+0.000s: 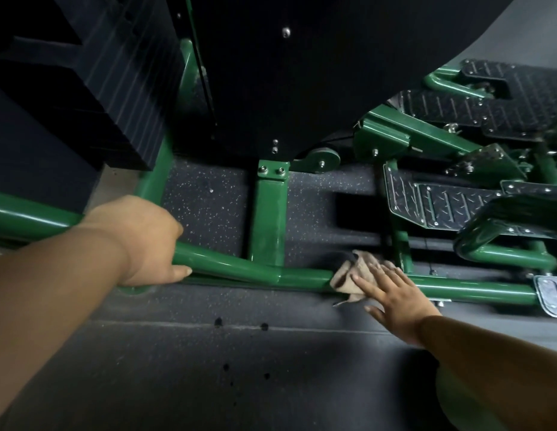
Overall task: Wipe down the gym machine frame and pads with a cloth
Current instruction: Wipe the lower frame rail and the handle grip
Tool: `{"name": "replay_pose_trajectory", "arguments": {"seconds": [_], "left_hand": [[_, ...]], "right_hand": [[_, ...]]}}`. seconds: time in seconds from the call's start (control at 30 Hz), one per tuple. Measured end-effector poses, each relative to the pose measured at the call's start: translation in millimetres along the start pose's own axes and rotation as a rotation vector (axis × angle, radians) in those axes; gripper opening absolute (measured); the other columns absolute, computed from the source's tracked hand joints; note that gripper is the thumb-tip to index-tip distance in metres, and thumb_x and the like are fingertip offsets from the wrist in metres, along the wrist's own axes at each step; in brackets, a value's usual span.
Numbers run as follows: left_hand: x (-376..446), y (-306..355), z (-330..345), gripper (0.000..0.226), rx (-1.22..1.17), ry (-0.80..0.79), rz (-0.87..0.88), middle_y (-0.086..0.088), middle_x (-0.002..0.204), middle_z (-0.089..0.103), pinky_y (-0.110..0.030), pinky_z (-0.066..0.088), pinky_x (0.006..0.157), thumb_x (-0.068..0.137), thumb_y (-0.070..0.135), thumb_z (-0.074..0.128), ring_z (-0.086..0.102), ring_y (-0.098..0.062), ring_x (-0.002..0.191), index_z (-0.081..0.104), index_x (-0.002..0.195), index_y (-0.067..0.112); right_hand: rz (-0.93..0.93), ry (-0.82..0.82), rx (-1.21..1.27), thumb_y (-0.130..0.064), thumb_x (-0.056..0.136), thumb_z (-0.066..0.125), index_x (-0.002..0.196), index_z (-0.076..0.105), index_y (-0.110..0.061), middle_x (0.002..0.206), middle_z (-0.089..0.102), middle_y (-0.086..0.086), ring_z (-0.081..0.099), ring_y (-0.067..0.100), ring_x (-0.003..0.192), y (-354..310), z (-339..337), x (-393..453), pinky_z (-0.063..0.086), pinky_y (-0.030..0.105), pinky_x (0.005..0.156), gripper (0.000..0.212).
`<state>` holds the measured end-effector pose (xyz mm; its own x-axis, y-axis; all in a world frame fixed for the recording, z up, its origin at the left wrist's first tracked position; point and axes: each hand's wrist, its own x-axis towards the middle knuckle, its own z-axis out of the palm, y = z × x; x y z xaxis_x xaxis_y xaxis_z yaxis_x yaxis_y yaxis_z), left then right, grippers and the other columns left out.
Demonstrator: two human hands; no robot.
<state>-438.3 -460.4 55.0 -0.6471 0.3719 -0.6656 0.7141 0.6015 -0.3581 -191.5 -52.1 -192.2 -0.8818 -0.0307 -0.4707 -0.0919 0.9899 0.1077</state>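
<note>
Speckled floor (208, 219); cloth (348, 276) half-hidden under right hand (392, 293)

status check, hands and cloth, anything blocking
Left hand gripping the green base tube. Right hand flat on cloth, pressed to the tube. Nothing blocking.

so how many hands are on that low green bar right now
2. The left hand grips the green bar near its bend on the left. The right hand lies flat, pressing the beige cloth on the bar further right.
</note>
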Motion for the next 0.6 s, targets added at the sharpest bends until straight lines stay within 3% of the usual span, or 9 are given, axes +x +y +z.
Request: {"name": "replay_pose_trajectory", "arguments": {"seconds": [0.1, 0.2, 0.23, 0.33, 0.4, 0.47, 0.53, 0.6], "left_hand": [[1, 0, 2, 0.066, 0.033, 0.011, 0.0, 0.014, 0.081, 0.056, -0.033, 0.059, 0.068, 0.088, 0.085, 0.033, 0.059, -0.013, 0.078, 0.063, 0.116, 0.035], [3, 2, 3, 0.07, 0.064, 0.019, -0.002, 0.014, 0.082, 0.056, -0.032, 0.057, 0.067, 0.089, 0.085, 0.03, 0.06, -0.013, 0.08, 0.063, 0.122, 0.033], [4, 2, 4, 0.072, 0.071, 0.018, -0.008, 0.014, 0.083, 0.057, -0.032, 0.057, 0.067, 0.089, 0.086, 0.028, 0.061, -0.013, 0.081, 0.063, 0.124, 0.033], [6, 3, 8, 0.078, 0.048, 0.018, -0.03, 0.015, 0.083, 0.057, -0.033, 0.059, 0.07, 0.085, 0.09, 0.026, 0.061, -0.012, 0.079, 0.063, 0.127, 0.036], [6, 2, 8, 0.079, 0.038, 0.018, -0.041, 0.016, 0.081, 0.056, -0.033, 0.06, 0.07, 0.082, 0.093, 0.025, 0.058, -0.011, 0.076, 0.063, 0.124, 0.038], [7, 0, 9, 0.08, 0.038, 0.018, -0.053, 0.016, 0.081, 0.056, -0.034, 0.06, 0.07, 0.08, 0.094, 0.024, 0.058, -0.011, 0.076, 0.064, 0.121, 0.038], [7, 1, 11, 0.079, 0.019, 0.024, -0.063, 0.016, 0.081, 0.056, -0.035, 0.06, 0.071, 0.079, 0.094, 0.024, 0.058, -0.013, 0.078, 0.064, 0.117, 0.038], [7, 1, 11, 0.076, 0.008, 0.031, -0.067, 0.015, 0.081, 0.056, -0.036, 0.06, 0.073, 0.08, 0.094, 0.024, 0.058, -0.013, 0.077, 0.064, 0.113, 0.037]], "right_hand": [[0.002, -0.018, 0.0, -0.067, 0.087, 0.052, 0.168, 0.001, -0.037, 0.168, 0.032, 0.019, 0.028, 0.045, 0.154, -20, -3, 4, 0.019, 0.062, 0.125, 0.1], [-0.213, 0.056, -0.04, -0.067, 0.081, 0.046, 0.164, 0.026, -0.039, 0.169, 0.025, 0.019, 0.021, 0.05, 0.154, -75, -15, 34, 0.014, 0.071, 0.123, 0.089], [-0.295, 0.074, -0.059, -0.065, 0.085, 0.042, 0.164, 0.024, -0.039, 0.171, 0.014, 0.018, 0.013, 0.051, 0.156, -95, -22, 46, 0.008, 0.072, 0.123, 0.085], [-0.399, 0.091, -0.183, -0.055, 0.101, 0.038, 0.164, -0.01, -0.04, 0.169, -0.028, 0.011, -0.021, 0.048, 0.154, -119, -26, 71, -0.011, 0.069, 0.121, 0.08], [-0.445, 0.102, -0.236, -0.037, 0.102, 0.044, 0.164, -0.006, -0.035, 0.17, -0.03, 0.004, -0.015, 0.05, 0.156, -102, -18, 68, -0.01, 0.068, 0.122, 0.079], [-0.43, 0.113, -0.256, -0.02, 0.088, 0.053, 0.166, 0.018, -0.027, 0.175, -0.016, 0.001, 0.002, 0.05, 0.158, -74, -7, 49, -0.002, 0.067, 0.125, 0.085], [-0.394, 0.131, -0.285, -0.012, 0.067, 0.063, 0.162, 0.037, -0.017, 0.176, -0.003, 0.003, 0.017, 0.04, 0.157, -44, 11, 28, 0.001, 0.055, 0.129, 0.098], [-0.406, 0.083, -0.348, -0.013, 0.058, 0.068, 0.153, 0.05, -0.011, 0.173, 0.019, 0.006, 0.031, 0.029, 0.151, -30, 28, 16, 0.002, 0.045, 0.13, 0.097]]}}
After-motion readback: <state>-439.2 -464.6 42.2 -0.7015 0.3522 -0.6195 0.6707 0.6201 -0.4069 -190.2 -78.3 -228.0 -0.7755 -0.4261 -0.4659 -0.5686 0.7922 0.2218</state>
